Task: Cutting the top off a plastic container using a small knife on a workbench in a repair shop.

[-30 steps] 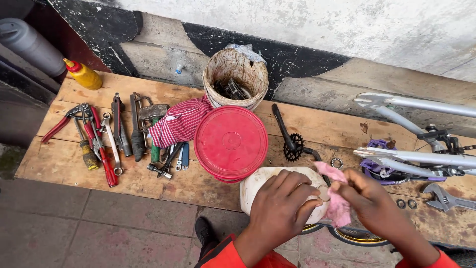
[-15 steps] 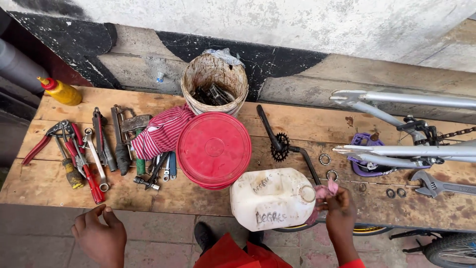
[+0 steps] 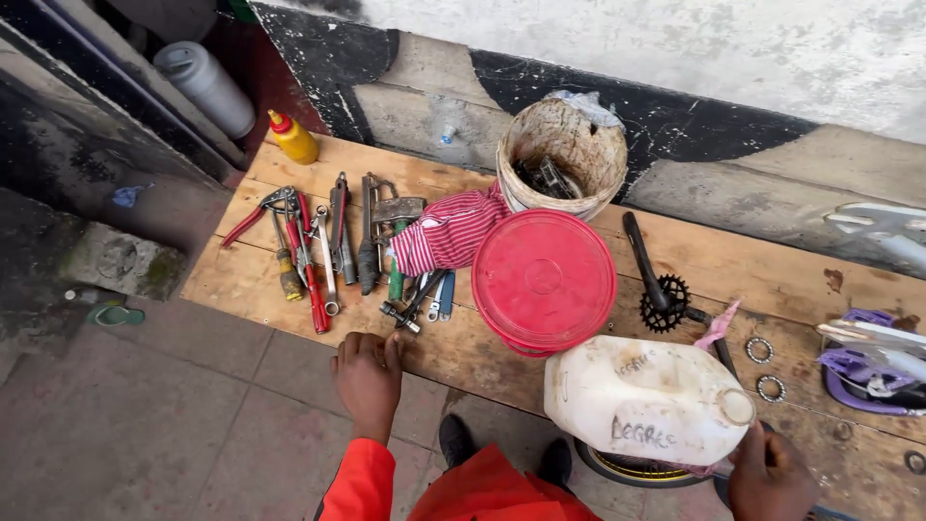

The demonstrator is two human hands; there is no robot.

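Note:
My left hand (image 3: 368,374) rests at the near edge of the wooden board (image 3: 289,289), fingers bent, fingertips just below a small socket tool (image 3: 398,316) in the row of hand tools (image 3: 328,241). It holds nothing that I can see. My right hand (image 3: 772,475) is at the lower right, touching the neck end of a white plastic jug (image 3: 644,397) that lies on its side with its mouth open. A pink rag (image 3: 719,326) pokes up behind the jug. A red round lid (image 3: 544,278) lies between the tools and the jug.
A dirty bucket (image 3: 562,154) with metal parts stands at the back, a striped cloth (image 3: 446,233) beside it. A crank arm with chainring (image 3: 656,285), bearing rings (image 3: 759,349), a yellow squeeze bottle (image 3: 291,137) and a bicycle frame (image 3: 883,342) at the right are also here.
My left hand left the jug, swung low to the left, and now sits at the board's edge near the tools. The jug lies exposed; my right hand dropped to its neck.

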